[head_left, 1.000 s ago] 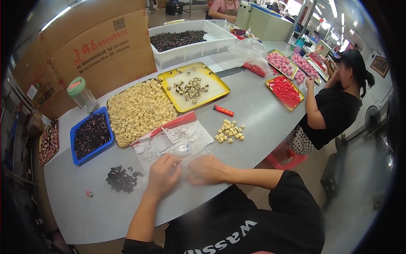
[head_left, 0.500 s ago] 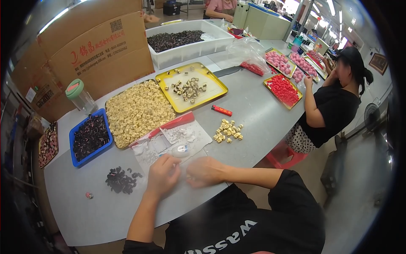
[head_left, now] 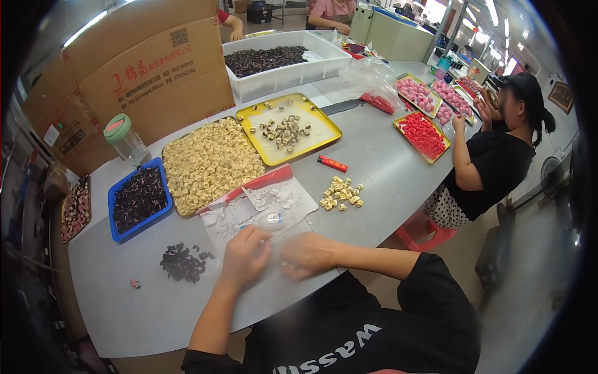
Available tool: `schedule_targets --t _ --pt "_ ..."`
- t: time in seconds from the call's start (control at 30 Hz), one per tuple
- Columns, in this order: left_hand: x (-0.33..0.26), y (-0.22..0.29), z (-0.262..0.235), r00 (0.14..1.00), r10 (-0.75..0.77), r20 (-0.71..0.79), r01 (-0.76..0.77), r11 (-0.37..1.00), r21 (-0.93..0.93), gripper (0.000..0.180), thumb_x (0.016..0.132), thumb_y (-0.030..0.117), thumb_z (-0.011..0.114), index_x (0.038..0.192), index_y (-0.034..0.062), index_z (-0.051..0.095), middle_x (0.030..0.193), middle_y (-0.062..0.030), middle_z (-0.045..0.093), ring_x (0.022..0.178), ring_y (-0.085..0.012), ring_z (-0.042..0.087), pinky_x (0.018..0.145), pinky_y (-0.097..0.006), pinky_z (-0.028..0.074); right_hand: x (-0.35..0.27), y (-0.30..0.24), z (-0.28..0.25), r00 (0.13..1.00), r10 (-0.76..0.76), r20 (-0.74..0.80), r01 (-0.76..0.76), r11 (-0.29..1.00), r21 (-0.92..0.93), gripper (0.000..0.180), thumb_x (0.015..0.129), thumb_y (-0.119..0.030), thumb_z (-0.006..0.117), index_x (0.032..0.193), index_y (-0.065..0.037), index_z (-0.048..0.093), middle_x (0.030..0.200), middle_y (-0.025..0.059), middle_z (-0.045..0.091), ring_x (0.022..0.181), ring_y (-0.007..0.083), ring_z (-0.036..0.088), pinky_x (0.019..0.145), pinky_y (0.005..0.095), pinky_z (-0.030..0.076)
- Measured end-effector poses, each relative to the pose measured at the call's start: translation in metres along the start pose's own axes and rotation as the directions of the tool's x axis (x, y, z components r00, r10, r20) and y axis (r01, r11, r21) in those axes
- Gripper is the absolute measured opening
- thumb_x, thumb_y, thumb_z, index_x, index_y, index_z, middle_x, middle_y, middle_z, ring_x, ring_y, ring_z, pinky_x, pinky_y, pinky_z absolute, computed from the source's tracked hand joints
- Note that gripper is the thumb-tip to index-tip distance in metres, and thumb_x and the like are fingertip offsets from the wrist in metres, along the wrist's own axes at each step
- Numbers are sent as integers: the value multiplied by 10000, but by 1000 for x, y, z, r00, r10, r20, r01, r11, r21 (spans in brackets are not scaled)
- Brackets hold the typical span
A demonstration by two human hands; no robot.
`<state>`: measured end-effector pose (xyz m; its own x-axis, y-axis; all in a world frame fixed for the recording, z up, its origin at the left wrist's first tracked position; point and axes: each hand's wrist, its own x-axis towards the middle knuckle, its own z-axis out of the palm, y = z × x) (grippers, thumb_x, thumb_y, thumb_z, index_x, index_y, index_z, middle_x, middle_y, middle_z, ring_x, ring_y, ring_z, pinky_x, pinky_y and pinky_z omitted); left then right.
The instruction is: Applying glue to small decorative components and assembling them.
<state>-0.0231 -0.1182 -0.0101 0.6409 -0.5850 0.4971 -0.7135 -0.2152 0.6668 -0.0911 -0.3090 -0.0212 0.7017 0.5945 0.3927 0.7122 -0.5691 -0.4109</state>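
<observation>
My left hand [head_left: 246,254] is closed, its fingers bent and pinched at the near edge of a white, powder-strewn sheet [head_left: 298,198]. Just beyond those fingertips lies a small clear bottle [head_left: 271,221] with a pale label. My right hand [head_left: 306,255] is curled shut beside it over the table, a little blurred. A tiny pale bit shows under its fingers, too small to name. Left of my hands sits a pile of black curved pieces [head_left: 182,263]. Beyond my right hand are loose gold cube-shaped pieces [head_left: 341,193] and a red lighter-like stick [head_left: 332,163].
Gold cubes fill one tray [head_left: 165,149]; fewer lie on a yellow tray [head_left: 330,138]. A blue tray [head_left: 117,232] holds black pieces. Behind stand a lidded cup [head_left: 128,140], a cardboard box [head_left: 149,81] and a white tub [head_left: 293,78]. A co-worker [head_left: 498,149] sits at right.
The view has shifted slightly, moving the table's things a little rightward. My hands stay nearly in place. A red-sleeved arm shows more behind the box; the co-worker at right has a hand raised.
</observation>
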Motion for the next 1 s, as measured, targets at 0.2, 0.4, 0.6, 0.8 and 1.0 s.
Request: schedule_targets --t 0.2,0.4,0.6,0.8,1.0 --pt "-2 -1 -1 1000 14 4 -14 1000 -8 160 709 -51 608 855 10 627 777 -90 584 636 -186 591 570 -268 488 0 -3 -3 999 -25 45 23 999 48 254 766 -257 661 773 -65 494 652 87 533 623 276 569 574 378 461" --pt "-3 -3 0 1000 10 7 -10 1000 0 156 709 -47 613 853 11 624 778 -87 583 628 -181 587 569 -269 484 -1 -3 -3 998 -33 57 29 997 73 261 774 -271 657 782 -65 496 671 95 541 630 289 565 578 391 453" --pt "-3 -2 -1 1000 18 3 -18 1000 3 154 709 -39 622 854 13 620 777 -81 579 616 -178 585 570 -274 482 -2 -1 1 997 -1 73 -4 997 74 271 779 -284 655 791 -67 492 672 105 536 629 307 552 572 409 433" --pt "-3 -3 -2 1000 14 12 -14 1000 17 159 706 -37 626 857 14 624 774 -83 580 615 -179 585 571 -272 483 0 -2 -1 997 -1 82 -6 997 83 279 785 -292 651 789 -68 484 672 107 529 630 313 544 568 415 422" --pt "-1 -3 -2 1000 12 -2 -12 1000 7 151 711 -41 620 851 15 622 767 -82 577 607 -176 582 563 -270 480 2 0 -2 998 -41 56 36 996 84 254 753 -245 678 774 -70 495 651 84 512 598 286 539 546 388 434"
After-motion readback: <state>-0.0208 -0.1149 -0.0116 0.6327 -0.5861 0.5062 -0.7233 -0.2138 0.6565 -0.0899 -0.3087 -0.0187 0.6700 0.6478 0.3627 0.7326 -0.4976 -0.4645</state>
